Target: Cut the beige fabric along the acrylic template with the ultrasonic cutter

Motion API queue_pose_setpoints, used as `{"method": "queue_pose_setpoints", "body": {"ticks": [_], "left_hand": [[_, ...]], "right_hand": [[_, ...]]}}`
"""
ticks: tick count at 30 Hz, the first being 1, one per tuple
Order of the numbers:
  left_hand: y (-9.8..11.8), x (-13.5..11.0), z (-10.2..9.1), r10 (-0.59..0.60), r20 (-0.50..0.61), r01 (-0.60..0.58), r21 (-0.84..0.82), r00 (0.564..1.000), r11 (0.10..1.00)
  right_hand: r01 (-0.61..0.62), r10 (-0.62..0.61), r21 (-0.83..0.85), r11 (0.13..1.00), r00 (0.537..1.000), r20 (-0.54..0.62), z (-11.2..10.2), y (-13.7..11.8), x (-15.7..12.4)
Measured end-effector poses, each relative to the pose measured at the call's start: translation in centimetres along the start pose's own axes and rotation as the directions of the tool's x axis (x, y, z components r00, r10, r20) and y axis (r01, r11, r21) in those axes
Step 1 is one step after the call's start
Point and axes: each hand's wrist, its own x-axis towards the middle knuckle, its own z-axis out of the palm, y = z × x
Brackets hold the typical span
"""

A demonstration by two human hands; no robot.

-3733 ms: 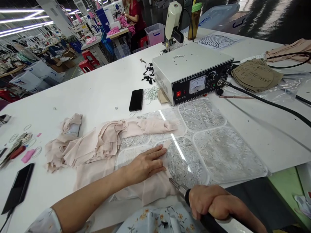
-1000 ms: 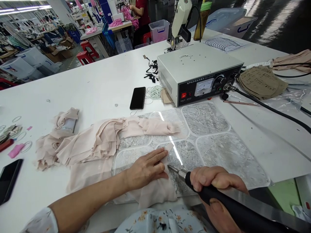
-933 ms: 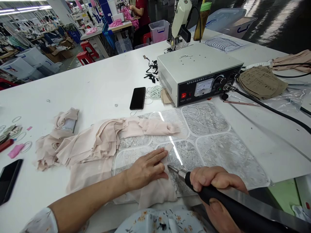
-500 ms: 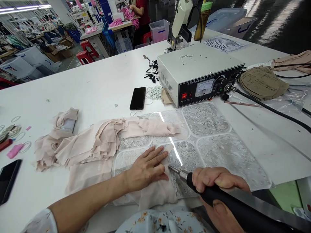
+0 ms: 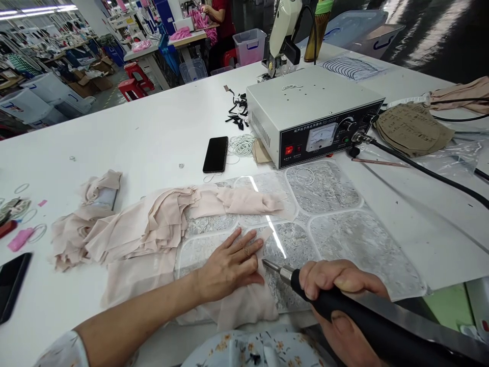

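Note:
My left hand (image 5: 233,265) lies flat with its fingers stretched out, pressing a pale pink strip of thin fabric (image 5: 248,306) onto a grey marbled mat (image 5: 344,239). My right hand (image 5: 344,285) is wrapped round the thick black handle of an ultrasonic cutter (image 5: 324,300). Its pointed metal tip sits at the fabric's right edge, close to my left fingers; whether it touches the cloth I cannot tell. A layered pile of the same fabric (image 5: 153,224) spreads to the left, and a folded piece (image 5: 248,200) rests beyond my left hand.
A grey control box (image 5: 313,112) with a meter and cable (image 5: 428,168) stands at the back right. A black phone (image 5: 215,154) and coiled cord (image 5: 242,145) lie beside it. Another phone (image 5: 13,285) is at the left edge. Brown pattern pieces (image 5: 412,130) lie far right.
The view has shifted very slightly. My left hand stays on the fabric, and the cutter in my right hand has barely moved.

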Motion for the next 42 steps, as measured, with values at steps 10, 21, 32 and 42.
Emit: {"method": "queue_pose_setpoints", "body": {"ticks": [10,21,32,42], "left_hand": [[-0.07,-0.09,0.13,-0.004,0.020,0.004,-0.021,1.000,1.000],[-0.17,-0.08,-0.10,0.006,0.018,-0.006,-0.001,1.000,1.000],[-0.39,0.12,-0.24,0.017,0.011,-0.017,0.007,1.000,1.000],[-0.72,0.47,-0.44,0.034,0.030,-0.034,0.005,0.999,0.999]], "right_hand": [[0.035,-0.035,-0.016,0.999,0.999,0.008,-0.12,0.13,-0.08],[0.050,-0.051,-0.020,0.999,0.999,-0.015,0.44,-0.25,0.53],[-0.015,0.014,-0.029,0.999,0.999,-0.037,-0.15,0.06,0.05],[-0.017,0.015,-0.032,0.999,0.999,-0.036,-0.10,-0.03,0.28]]}}
